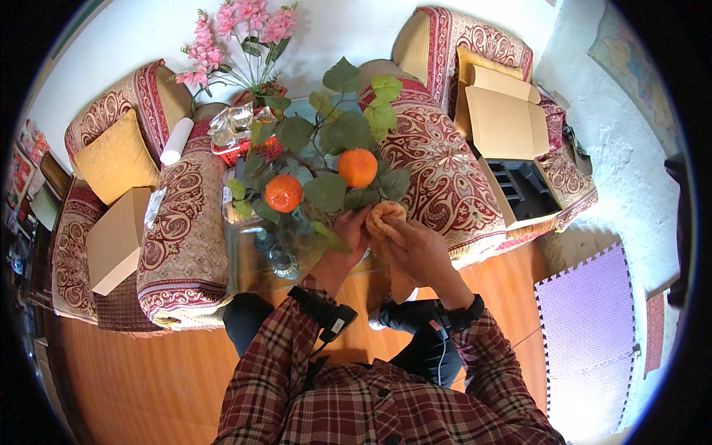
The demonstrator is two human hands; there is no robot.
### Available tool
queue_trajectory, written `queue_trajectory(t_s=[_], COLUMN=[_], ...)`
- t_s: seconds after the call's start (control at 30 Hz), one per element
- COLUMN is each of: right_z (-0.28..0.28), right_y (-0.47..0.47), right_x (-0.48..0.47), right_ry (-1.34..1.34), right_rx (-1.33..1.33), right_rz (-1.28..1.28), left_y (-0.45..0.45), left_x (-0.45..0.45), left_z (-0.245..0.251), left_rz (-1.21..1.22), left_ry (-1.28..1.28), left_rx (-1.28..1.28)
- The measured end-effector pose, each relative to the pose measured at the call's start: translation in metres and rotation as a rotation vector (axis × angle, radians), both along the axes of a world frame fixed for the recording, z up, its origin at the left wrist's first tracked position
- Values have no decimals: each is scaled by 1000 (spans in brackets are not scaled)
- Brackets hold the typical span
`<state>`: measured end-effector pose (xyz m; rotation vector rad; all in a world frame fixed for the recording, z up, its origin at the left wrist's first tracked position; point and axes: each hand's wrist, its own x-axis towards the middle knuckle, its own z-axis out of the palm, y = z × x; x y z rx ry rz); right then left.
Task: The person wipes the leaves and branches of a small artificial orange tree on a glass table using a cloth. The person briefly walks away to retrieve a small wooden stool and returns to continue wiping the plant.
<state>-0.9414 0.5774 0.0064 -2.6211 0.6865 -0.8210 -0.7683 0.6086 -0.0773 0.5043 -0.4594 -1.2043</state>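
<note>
My right hand grips a bunched orange cloth, whose loose end hangs down below the palm. Beside it on the left, my left hand is raised at the lower edge of a leafy plant, fingertips near the cloth; whether it pinches a leaf or stem is hidden. The plant has broad green leaves on thin brown stems. Two orange fruits show among them, one above my left hand and another farther left. Under the foliage is a glass-topped table.
Patterned covered sofas stand left and right. A red basket with clear packaging, a white roll and a vase of pink flowers are behind. An opened cardboard box lies right, another box left.
</note>
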Motion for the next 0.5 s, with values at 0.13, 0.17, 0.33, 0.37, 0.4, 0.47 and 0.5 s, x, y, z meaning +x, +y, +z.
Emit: queue_trajectory(t_s=[0.13,0.17,0.33,0.37,0.4,0.47,0.5], right_z=[7,7,4,4,5,8,10], right_y=[9,11,12,11,10,8,7], right_x=[-1,-2,-7,-11,-14,-20,-21], right_ry=[126,133,283,220,177,102,68], right_rx=[-56,-44,-3,21,53,118,151], right_rz=[1,9,50,82,98,112,109], left_y=[-2,-2,2,3,3,6,7], left_x=[4,5,6,6,7,9,10], left_z=[2,2,2,1,-1,-5,-7], left_rz=[-41,-39,2,17,10,-15,-39], left_ry=[0,-16,-14,-12,-12,-10,-9], left_rx=[-54,-76,-58,-45,-44,-16,-25])
